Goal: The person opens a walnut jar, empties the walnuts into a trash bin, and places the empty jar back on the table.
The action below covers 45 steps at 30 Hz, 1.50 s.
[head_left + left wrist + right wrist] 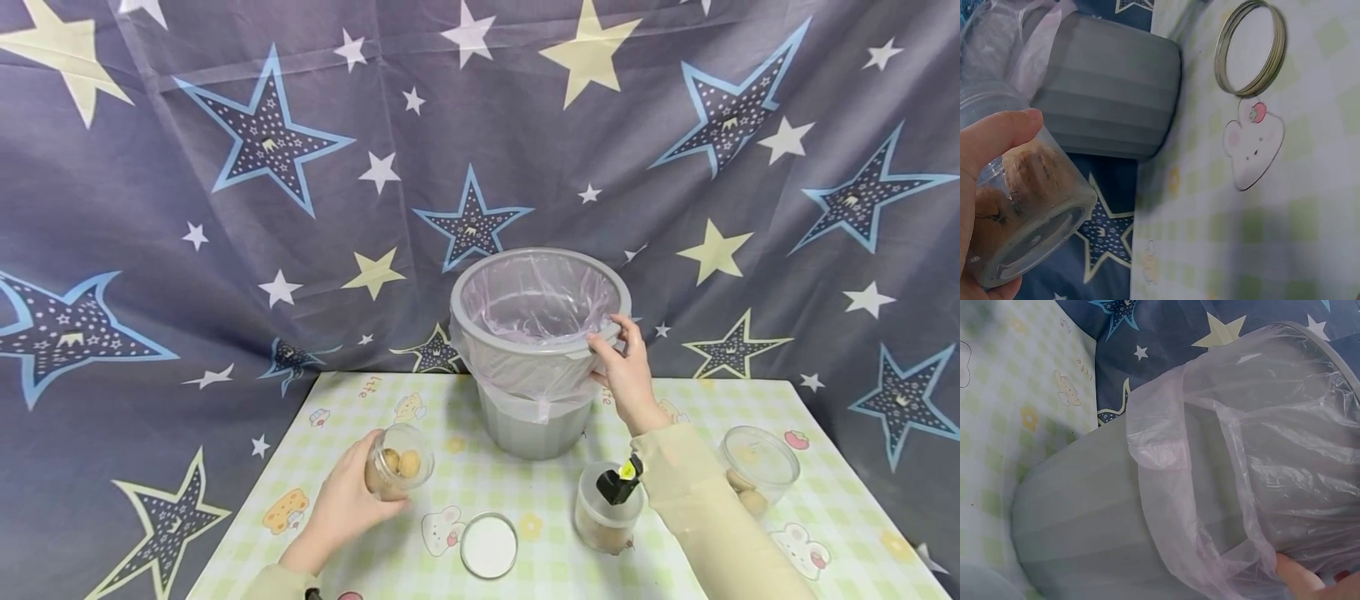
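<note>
My left hand (348, 492) holds a clear jar (401, 492), its fingers and thumb wrapped round the side. Inside are several brown, roundish lumps (1032, 172), and the jar's top is uncovered. A grey trash can (536, 429), lined with a thin pinkish plastic bag (525, 387), stands upright at the back of the table. The bag is folded down over the outside of the rim. At the can's right side, my right hand (628, 375) grips the rim and the bag's edge, thumb and fingers on either side. In the right wrist view, fingers (1300, 578) touch the bag.
A round lid (489, 546) with a gold-coloured edge lies on the table (420, 567) near the front. One jar (603, 525) stands below my right forearm, partly behind the wrist camera. Another jar (759, 467) with brown lumps is at the right. A star-patterned curtain (480, 125) hangs behind.
</note>
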Tool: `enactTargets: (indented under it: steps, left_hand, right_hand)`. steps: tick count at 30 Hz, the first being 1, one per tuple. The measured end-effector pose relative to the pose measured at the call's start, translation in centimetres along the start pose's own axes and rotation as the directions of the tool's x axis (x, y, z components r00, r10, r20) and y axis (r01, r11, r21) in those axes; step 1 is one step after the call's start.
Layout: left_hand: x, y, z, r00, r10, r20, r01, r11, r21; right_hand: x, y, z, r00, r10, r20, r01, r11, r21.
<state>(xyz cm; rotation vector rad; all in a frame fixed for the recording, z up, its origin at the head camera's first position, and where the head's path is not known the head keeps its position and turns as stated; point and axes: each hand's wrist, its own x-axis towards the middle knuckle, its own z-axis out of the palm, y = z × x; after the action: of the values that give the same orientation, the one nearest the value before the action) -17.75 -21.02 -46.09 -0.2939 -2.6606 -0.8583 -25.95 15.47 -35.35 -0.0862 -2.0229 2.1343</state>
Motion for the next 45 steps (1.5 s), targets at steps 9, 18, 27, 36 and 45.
enactTargets:
  steps: [9, 18, 27, 36, 45]
  left_hand:
    - [2.6, 1.6, -2.7, 0.993, 0.106, -0.043, -0.103, 0.993, 0.065]
    - [6.3, 4.0, -3.8, 0.973, 0.204, -0.111, -0.191, 0.975, 0.117]
    - [10.3, 7.9, -4.6, 0.947, 0.280, -0.157, -0.256, 0.954, 0.158]
    - [13.8, 11.0, -4.8, 0.928, 0.337, -0.162, -0.301, 0.930, 0.212]
    - [16.1, 12.8, -5.7, 0.922, 0.381, -0.069, -0.348, 0.893, 0.286]
  right_hand:
    - [-0.1, 0.1, 0.2, 1.000, -0.005, -0.007, 0.004, 1.000, -0.025]
    - [-0.1, 0.3, -0.1, 1.000, -0.014, -0.006, 0.014, 0.999, -0.041]
    - [-0.3, 0.3, -0.1, 1.000, -0.014, 0.013, 0.015, 0.999, -0.039]
    - [-0.2, 0.3, -0.4, 1.000, -0.002, 0.021, 0.003, 0.999, -0.043]
    - [0.0, 0.3, -0.5, 1.000, 0.005, 0.014, -0.005, 1.000, -0.026]
